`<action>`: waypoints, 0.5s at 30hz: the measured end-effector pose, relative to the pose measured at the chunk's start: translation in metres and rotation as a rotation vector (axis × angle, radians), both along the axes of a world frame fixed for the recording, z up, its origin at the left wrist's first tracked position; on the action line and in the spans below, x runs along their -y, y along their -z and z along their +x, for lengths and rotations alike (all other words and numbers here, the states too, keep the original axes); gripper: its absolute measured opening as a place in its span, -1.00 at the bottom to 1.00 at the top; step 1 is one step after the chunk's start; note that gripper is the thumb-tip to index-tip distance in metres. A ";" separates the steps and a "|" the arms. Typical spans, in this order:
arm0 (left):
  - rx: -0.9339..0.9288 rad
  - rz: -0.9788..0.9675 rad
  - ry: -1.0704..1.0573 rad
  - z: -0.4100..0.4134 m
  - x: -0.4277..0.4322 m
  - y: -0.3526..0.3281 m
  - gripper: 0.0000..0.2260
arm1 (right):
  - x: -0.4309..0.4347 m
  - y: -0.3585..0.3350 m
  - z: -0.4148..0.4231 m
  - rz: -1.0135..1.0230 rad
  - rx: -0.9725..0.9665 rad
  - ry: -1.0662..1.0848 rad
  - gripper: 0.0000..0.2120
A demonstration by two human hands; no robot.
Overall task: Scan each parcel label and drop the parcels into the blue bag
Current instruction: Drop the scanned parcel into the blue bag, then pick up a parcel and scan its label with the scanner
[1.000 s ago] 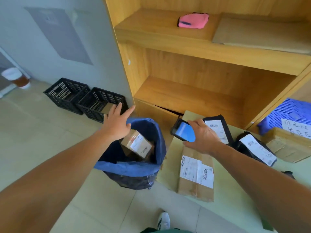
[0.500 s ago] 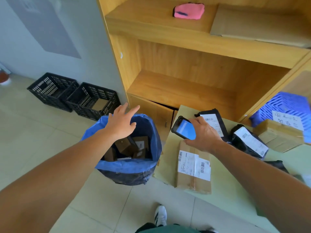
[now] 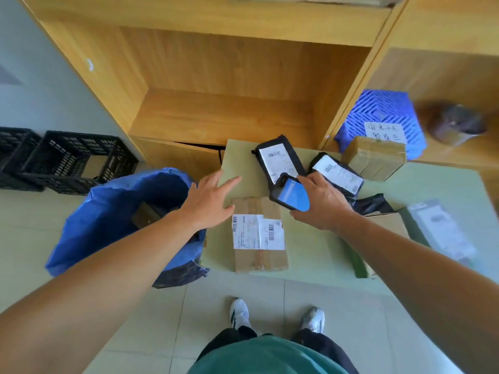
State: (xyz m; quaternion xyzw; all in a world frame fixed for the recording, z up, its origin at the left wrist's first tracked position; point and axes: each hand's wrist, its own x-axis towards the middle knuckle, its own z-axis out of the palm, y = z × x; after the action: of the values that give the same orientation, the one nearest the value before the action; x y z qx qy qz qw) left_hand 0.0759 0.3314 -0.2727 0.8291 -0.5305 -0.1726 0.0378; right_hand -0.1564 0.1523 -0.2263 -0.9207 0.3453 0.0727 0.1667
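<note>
The blue bag (image 3: pixel 108 211) stands open on the floor at the left, with a brown parcel (image 3: pixel 145 217) inside. A flat cardboard parcel (image 3: pixel 259 261) with a white label lies at the near-left corner of the green table (image 3: pixel 318 255). My left hand (image 3: pixel 210 201) hovers open, fingers spread, over the parcel's far-left corner. My right hand (image 3: pixel 321 203) grips a black handheld scanner (image 3: pixel 290 195) with a lit blue screen above the parcel's far-right corner. Two black labelled pouches (image 3: pixel 278 157) (image 3: pixel 337 174) lie behind it.
A small cardboard box (image 3: pixel 374 157) and a blue crate (image 3: pixel 378 112) with a handwritten note sit at the back right. A grey mailer (image 3: pixel 442 233) lies at the table's right. Black crates (image 3: pixel 73 160) stand on the floor to the left. Wooden shelving (image 3: pixel 229 90) rises behind.
My left hand has swung right from above the blue bag to the flat cardboard parcel. My view has tilted down and to the right. The scanner hand has stayed near the parcels.
</note>
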 end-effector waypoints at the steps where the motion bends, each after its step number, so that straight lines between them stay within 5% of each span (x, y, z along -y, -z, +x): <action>1: -0.004 0.001 0.024 -0.009 0.003 0.005 -0.30 | 0.001 0.004 -0.007 0.002 -0.004 -0.005 -0.12; 15: -0.053 0.141 -0.097 -0.113 -0.035 0.071 -0.27 | 0.001 0.064 -0.076 0.083 -0.108 -0.108 -0.17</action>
State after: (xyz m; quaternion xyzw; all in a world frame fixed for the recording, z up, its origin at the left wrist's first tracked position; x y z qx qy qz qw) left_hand -0.0367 0.3663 -0.3438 0.8496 -0.4749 -0.2293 0.0014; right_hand -0.2321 0.1514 -0.2908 -0.9250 0.3005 0.1452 0.1818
